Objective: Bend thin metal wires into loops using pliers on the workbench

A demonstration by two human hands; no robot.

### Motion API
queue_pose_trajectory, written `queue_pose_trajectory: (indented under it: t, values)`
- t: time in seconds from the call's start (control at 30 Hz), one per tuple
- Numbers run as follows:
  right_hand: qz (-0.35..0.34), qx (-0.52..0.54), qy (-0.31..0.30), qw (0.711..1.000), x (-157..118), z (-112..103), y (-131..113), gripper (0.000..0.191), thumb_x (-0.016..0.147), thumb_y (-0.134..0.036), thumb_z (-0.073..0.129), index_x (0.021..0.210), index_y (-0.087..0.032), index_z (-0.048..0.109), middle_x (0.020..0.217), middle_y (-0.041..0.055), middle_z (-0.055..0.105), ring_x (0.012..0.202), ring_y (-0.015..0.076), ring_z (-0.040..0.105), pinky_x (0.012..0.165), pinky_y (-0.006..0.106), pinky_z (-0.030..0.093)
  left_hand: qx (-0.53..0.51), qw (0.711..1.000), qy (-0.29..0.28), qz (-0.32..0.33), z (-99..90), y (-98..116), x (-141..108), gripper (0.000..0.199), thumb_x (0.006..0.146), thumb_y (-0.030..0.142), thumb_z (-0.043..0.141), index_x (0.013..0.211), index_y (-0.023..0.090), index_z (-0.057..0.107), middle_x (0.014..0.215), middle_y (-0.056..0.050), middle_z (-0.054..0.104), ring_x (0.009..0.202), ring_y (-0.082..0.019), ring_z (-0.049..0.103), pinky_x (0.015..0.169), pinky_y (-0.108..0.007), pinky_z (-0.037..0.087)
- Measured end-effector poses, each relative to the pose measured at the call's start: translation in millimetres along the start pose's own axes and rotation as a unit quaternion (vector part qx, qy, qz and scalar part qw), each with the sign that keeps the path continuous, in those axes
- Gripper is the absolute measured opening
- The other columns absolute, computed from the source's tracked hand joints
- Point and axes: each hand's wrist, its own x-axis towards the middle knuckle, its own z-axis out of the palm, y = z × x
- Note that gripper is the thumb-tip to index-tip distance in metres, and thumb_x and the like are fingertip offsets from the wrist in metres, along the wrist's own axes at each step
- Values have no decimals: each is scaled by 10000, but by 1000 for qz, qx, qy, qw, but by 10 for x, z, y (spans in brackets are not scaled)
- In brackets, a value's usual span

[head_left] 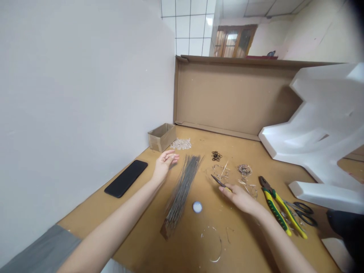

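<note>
My left hand [167, 159] is over the table with its fingers bent together, near the pile of small clear pieces [181, 143]; whatever it pinches is too small to name. My right hand [231, 192] is closed round pliers with dark, narrow jaws [218, 180], which point up and left. Between my hands lies a long bundle of thin grey wires [183, 189]. A small round white lid-like disc [197, 207] sits right of the bundle. Beyond the pliers are loose shiny wire pieces [222, 170] and a cluster of black rings [216, 156].
An open cardboard box [162, 138] stands by the wall, with a black phone [126, 178] nearer me. At the right lie large yellow-green pliers [280, 208], black-handled scissors [304, 213] and white foam [321, 125]. A large cardboard tray [236, 96] stands behind.
</note>
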Motion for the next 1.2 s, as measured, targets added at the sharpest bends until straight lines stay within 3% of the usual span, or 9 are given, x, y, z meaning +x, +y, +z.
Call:
queue_pose_trajectory:
  t: [0.17, 0.4, 0.8, 0.97, 1.1, 1.2]
  values:
    - [-10, -7, 13, 1000, 15, 29, -1, 478, 815, -558, 294, 874, -191, 595, 827, 59, 642, 753, 214, 578, 685, 309, 413, -5, 997, 26, 67, 20, -185, -62, 285, 736, 303, 582, 975, 160, 523, 936, -77, 642, 893, -160, 597, 874, -351, 412]
    - [-11, -5, 14, 1000, 29, 44, 8, 470, 815, -552, 295, 855, -194, 596, 801, 55, 642, 731, 213, 575, 675, 311, 410, 11, 1000, 2, 5, -30, -452, -86, 294, 681, 310, 631, 893, 135, 525, 851, -82, 662, 837, -177, 618, 881, -387, 411]
    - [-18, -1, 21, 1000, 41, 46, 36, 456, 816, -554, 294, 818, -196, 576, 794, 52, 645, 730, 213, 580, 655, 296, 411, 104, 994, -9, -14, -195, -454, -123, 285, 613, 368, 670, 738, 145, 544, 832, -67, 651, 837, -189, 612, 816, -334, 434]
    - [-30, -3, 24, 999, 44, 47, 36, 469, 820, -559, 288, 853, -191, 577, 833, 60, 641, 768, 218, 580, 686, 301, 412, 180, 983, 10, -12, -227, -414, -102, 242, 609, 367, 659, 699, 160, 571, 706, -14, 601, 711, -144, 564, 731, -271, 433]
    - [-25, -4, 20, 999, 40, 38, 22, 478, 823, -557, 281, 864, -188, 582, 835, 60, 642, 771, 221, 583, 706, 314, 415, 218, 975, -10, -38, -291, -290, 46, 232, 644, 370, 598, 737, 163, 549, 645, 2, 572, 589, -114, 536, 633, -249, 442]
    - [-8, -2, 10, 1000, 36, 28, 5, 478, 814, -557, 297, 901, -193, 595, 865, 64, 649, 785, 225, 586, 720, 321, 420, 268, 958, -56, -89, -403, -145, 248, 155, 626, 295, 584, 686, 155, 554, 557, 11, 555, 470, -100, 502, 527, -236, 429]
